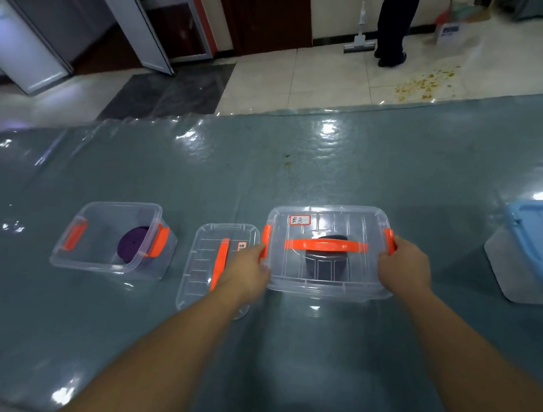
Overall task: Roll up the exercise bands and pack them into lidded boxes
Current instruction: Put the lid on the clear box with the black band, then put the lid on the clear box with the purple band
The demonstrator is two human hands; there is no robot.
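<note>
A clear lidded box with an orange handle stands at the middle of the table, a rolled black band inside it. My left hand grips its left orange latch and my right hand grips its right orange latch. To the left stands an open clear box holding a rolled purple band. Between the two boxes a loose clear lid with an orange handle lies flat, partly under my left forearm.
The table wears a teal cover under glossy clear plastic. A box with a blue lid stands at the right edge. Beyond the table a person stands by a mop on the tiled floor, with crumbs scattered nearby.
</note>
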